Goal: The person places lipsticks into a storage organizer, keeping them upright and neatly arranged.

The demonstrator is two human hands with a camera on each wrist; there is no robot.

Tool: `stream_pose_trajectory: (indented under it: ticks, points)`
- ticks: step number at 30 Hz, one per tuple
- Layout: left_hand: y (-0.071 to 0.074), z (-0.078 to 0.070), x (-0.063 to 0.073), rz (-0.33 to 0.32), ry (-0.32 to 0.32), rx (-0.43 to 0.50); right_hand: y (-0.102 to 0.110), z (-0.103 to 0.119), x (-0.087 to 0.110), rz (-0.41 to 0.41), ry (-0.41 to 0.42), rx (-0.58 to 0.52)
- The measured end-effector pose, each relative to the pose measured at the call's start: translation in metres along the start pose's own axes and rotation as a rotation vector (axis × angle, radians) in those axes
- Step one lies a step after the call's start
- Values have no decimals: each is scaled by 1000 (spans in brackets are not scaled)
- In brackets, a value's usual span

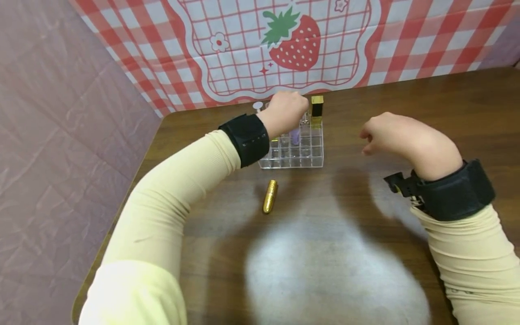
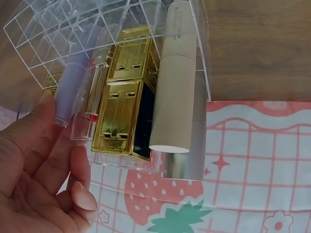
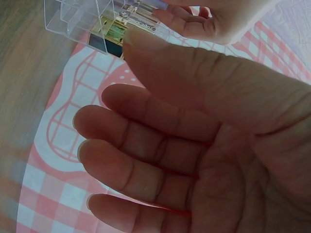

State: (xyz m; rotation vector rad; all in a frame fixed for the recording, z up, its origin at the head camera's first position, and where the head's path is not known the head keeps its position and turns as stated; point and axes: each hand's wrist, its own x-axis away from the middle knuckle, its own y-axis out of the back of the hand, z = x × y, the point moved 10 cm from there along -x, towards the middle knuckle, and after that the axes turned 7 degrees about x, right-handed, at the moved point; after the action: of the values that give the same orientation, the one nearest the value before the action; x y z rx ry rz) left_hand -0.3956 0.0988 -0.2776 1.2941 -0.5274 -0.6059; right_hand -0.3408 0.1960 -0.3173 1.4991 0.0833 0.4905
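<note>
My left hand (image 1: 286, 110) reaches over a clear acrylic lipstick organizer (image 1: 290, 163). In the left wrist view, its thumb and index finger pinch a lavender lipstick tube (image 2: 73, 85) standing in one slot. Beside that tube are a clear-cased lipstick (image 2: 95, 92), a gold and black square lipstick (image 2: 116, 116) and a beige tube (image 2: 174, 102). The gold and black lipstick (image 1: 317, 108) also shows at the organizer's back right corner in the head view. My right hand (image 1: 406, 135) hovers to the right of the organizer, fingers loosely bent and holding nothing.
A glittery gold lipstick tube (image 1: 270, 197) lies on the wooden table (image 1: 227, 253) in front of the organizer. Behind stands a red and white checked cloth (image 1: 341, 54) with a strawberry print. Crinkled pinkish fabric (image 1: 44, 158) borders the table's left side.
</note>
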Motion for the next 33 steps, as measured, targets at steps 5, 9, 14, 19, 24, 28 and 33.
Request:
stream_pose_trajectory:
  ticks: [5,9,14,19,24,28,33]
  points:
    - [7,5,14,-13,-1,8,0,11,1,15,4,-8]
    - [23,11,33,-33,9,15,3,18,3,0,13,23]
    - [36,16,67,-88,-10,64,6,39,1,-37,61,87]
    - [21,26,106,-86,-5,115,3,84,-4,-84,203,140]
    - [-5,37,139,-75,7,155,-3,130,-17,-91,332,177]
    - [-19,40,157,-84,-8,167,-11,166,-35,-123,432,227]
    - [-30,42,169,-74,-6,162,-25,200,-49,-151,534,308]
